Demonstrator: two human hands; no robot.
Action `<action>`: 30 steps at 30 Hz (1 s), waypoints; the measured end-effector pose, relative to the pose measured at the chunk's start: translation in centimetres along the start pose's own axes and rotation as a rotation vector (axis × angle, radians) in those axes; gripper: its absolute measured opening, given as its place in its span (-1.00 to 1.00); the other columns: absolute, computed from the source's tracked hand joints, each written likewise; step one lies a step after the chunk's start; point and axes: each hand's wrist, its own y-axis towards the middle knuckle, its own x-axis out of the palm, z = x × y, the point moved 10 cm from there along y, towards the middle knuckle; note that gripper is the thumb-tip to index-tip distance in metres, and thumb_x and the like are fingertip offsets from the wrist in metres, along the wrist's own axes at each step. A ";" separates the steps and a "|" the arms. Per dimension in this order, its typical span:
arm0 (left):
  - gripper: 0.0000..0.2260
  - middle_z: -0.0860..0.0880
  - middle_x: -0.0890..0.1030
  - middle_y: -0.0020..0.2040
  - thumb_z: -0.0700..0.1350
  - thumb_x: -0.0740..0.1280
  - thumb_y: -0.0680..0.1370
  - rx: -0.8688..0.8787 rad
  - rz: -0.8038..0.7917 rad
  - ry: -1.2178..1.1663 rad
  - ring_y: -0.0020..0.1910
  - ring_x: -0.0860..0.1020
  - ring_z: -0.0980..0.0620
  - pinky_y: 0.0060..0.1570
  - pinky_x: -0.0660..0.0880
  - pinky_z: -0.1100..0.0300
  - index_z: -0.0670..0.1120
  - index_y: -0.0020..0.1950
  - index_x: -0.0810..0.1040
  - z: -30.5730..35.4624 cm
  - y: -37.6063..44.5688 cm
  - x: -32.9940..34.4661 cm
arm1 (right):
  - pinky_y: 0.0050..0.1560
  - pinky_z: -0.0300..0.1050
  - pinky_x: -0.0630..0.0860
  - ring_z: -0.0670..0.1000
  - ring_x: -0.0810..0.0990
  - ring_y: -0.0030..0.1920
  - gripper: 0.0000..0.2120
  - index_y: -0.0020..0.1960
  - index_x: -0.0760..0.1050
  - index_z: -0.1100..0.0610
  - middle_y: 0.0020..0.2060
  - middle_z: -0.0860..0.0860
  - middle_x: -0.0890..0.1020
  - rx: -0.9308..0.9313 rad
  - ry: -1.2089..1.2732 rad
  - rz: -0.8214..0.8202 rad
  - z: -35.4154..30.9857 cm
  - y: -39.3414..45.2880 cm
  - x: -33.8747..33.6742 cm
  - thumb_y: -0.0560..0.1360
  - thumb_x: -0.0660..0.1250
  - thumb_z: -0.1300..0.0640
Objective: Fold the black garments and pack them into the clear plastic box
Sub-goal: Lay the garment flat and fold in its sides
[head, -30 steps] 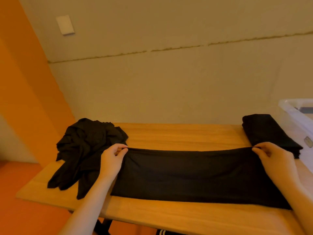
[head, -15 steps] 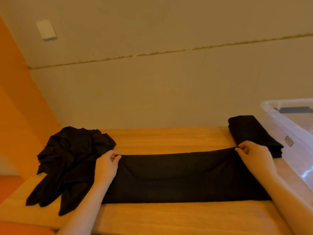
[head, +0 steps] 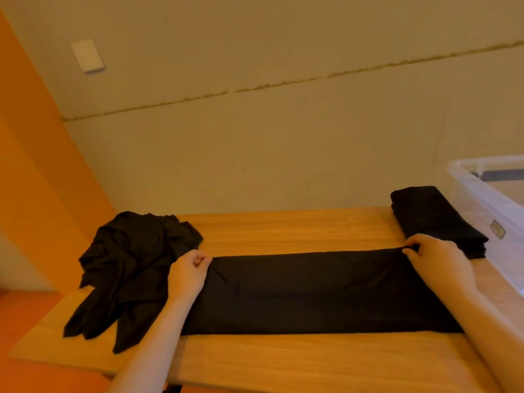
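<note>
Black garment [head: 312, 290] unmoved; both hands keep pinching.

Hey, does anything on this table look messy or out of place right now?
Only the crumpled black heap at the table's left end: it is unfolded and a corner reaches the front edge. The folded stack by the clear box looks neat, and the spread garment lies flat.

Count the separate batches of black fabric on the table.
3: a crumpled pile at the left end, a long folded strip stretched between both hands, and a folded stack beside the clear box. The pile may hold several garments.
</note>
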 end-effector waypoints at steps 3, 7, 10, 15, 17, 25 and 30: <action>-0.94 0.03 0.54 -0.20 -0.16 0.34 0.53 -0.006 -0.008 0.026 -0.12 0.55 0.01 -0.15 0.36 0.27 -0.12 -0.06 0.59 0.1 -0.2 0.1 | -0.32 -0.17 0.39 -0.04 0.46 -0.30 -0.77 0.15 0.53 0.12 -0.12 0.08 0.62 0.008 0.000 -0.003 -0.1 -0.3 -0.2 0.52 0.29 0.10; -0.92 -0.08 0.61 -0.13 -0.30 0.38 0.47 0.237 0.095 0.255 -0.10 0.58 -0.08 -0.12 0.49 0.05 -0.18 -0.06 0.61 3.9 -1.2 -1.1 | -0.20 -0.16 0.44 0.00 0.54 -0.21 -0.75 0.16 0.55 0.17 -0.12 0.07 0.62 -0.068 0.014 0.057 -1.8 -0.9 -1.7 0.50 0.32 0.18; -0.84 -0.06 0.63 -0.07 -0.34 0.37 0.45 0.420 0.115 0.230 -0.04 0.59 -0.09 -0.02 0.48 0.01 -0.15 -0.02 0.62 8.7 -3.9 -1.2 | -0.05 -0.20 0.41 -0.04 0.53 -0.08 -0.76 0.14 0.57 0.17 -0.04 -0.01 0.58 -0.206 0.083 0.066 -5.5 -2.4 -3.2 0.48 0.34 0.19; -0.58 0.03 0.21 0.50 -0.01 0.11 0.62 0.466 -0.346 0.296 0.50 0.11 0.08 0.44 -0.03 0.17 -0.04 0.48 0.23 15.6 -9.9 7.0 | 0.44 -0.18 0.02 -0.08 0.09 0.48 -0.53 0.49 0.12 0.02 0.48 -0.08 0.17 -0.467 0.044 -0.370 -16.1 -7.1 2.9 0.61 0.10 0.06; -0.51 0.00 0.00 0.56 0.09 0.02 0.63 0.376 -0.516 0.420 0.53 -0.07 0.05 0.47 -0.12 0.05 -0.02 0.54 0.04 14.6 -11.3 9.7 | 0.47 -0.10 -0.13 -0.07 -0.10 0.50 -0.49 0.52 -0.04 0.03 0.52 -0.06 0.00 -0.533 -0.075 -0.519 -17.5 -8.8 6.5 0.62 -0.02 -0.03; -0.39 -0.01 -0.15 0.56 0.27 -0.10 0.58 0.072 -0.584 0.584 0.53 -0.17 -0.01 0.48 -0.13 0.00 0.01 0.55 -0.13 5.3 -8.0 6.5 | 0.46 -0.06 -0.20 -0.10 -0.21 0.49 0.14 0.51 -0.21 -0.03 0.51 -0.07 -0.18 -0.318 -0.271 -0.545 -5.9 -6.5 5.2 0.04 -0.57 -0.54; -0.39 -0.04 -0.12 0.56 0.26 -0.10 0.59 0.030 -0.534 0.595 0.53 -0.15 -0.02 0.48 -0.11 -0.01 0.00 0.55 -0.12 4.2 -7.2 5.4 | 0.46 -0.09 -0.18 -0.10 -0.20 0.49 0.36 0.51 -0.23 0.00 0.51 -0.06 -0.17 -0.214 -0.269 -0.522 -1.9 -7.3 2.7 -0.20 -0.69 -0.54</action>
